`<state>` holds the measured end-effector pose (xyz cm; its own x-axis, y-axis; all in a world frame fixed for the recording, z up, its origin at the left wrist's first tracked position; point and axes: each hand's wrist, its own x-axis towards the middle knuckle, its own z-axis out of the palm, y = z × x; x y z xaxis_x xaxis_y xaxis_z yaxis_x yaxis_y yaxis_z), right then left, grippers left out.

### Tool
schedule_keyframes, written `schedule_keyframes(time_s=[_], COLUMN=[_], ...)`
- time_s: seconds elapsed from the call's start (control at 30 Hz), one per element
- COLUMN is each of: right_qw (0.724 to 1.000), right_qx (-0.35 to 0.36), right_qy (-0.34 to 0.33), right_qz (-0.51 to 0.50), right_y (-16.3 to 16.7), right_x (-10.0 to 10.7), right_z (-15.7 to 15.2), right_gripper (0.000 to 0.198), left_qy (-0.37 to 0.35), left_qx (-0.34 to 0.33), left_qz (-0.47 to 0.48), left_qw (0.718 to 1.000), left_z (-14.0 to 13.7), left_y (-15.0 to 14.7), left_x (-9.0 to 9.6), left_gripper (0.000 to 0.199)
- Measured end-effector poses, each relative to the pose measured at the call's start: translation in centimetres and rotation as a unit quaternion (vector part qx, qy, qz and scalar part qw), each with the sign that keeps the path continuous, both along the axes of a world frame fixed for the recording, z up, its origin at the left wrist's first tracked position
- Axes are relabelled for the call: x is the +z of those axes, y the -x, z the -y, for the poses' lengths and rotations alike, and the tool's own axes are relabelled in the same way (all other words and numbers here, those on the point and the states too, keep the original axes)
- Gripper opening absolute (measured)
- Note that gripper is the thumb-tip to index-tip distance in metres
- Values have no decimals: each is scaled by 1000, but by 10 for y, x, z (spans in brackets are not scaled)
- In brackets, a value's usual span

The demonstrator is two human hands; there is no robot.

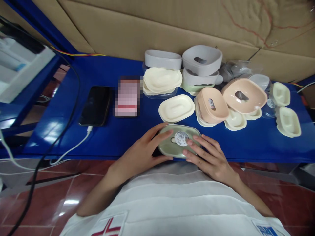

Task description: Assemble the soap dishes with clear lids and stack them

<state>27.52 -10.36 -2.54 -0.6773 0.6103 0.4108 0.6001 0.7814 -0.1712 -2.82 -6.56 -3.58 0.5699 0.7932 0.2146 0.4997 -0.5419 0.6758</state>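
While both hands rest on the pale green box (178,140) at the near edge of the blue table (118,137), the hold is a loose one: the left hand (142,154) cups its left end with fingers spread and thumb underneath, and the right hand (209,157) lies flat on its right end, fingertips just beside the round sticker (181,138); neither is clamped shut. Pressing evenly from both ends, I judge, would keep the smooth plastic from sliding off the edge. Well left of the grip lie a glossy black phone (95,105) on a white cable (73,147) and a blurred card (126,96). Just beyond the fingers sits a cream oval lid (176,108), shallow and matte. Farther back and to the right are rounded grey tubs (201,60), peach tubs (243,95) lying tilted, and small cream trays (287,121), all against brown cardboard (147,29)
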Motion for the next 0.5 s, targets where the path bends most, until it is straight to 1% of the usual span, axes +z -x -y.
schedule_keyframes(time_s=[0.13, 0.23, 0.33, 0.37, 0.43, 0.5], right_qw=[1000, 999, 997, 995, 992, 994], right_qx=[4, 13, -1, -13, -41, -62], right_qy=[8, 14, 11, 13, 25, 45], right_qz=[-16, -36, -81, -99, -112, -83], right_y=[2, 2, -4, -7, -12, -13], right_x=[-3, -5, -7, -7, -7, -6], right_z=[-3, -5, -5, -5, -7, -11], right_gripper=[67, 76, 84, 84, 84, 83], left_qy=[-6, -39, -84, -100, -150, -228], left_qx=[7, 9, 16, 31, 89, 166], left_qz=[-6, 3, 43, 53, 51, 21], left_qw=[1000, 999, 995, 993, 983, 959], left_z=[-1, 0, 1, 0, -7, -25], left_y=[0, 0, 5, 8, 20, 39], left_x=[-3, -3, 5, 10, 22, 35], left_gripper=[78, 79, 72, 71, 72, 77])
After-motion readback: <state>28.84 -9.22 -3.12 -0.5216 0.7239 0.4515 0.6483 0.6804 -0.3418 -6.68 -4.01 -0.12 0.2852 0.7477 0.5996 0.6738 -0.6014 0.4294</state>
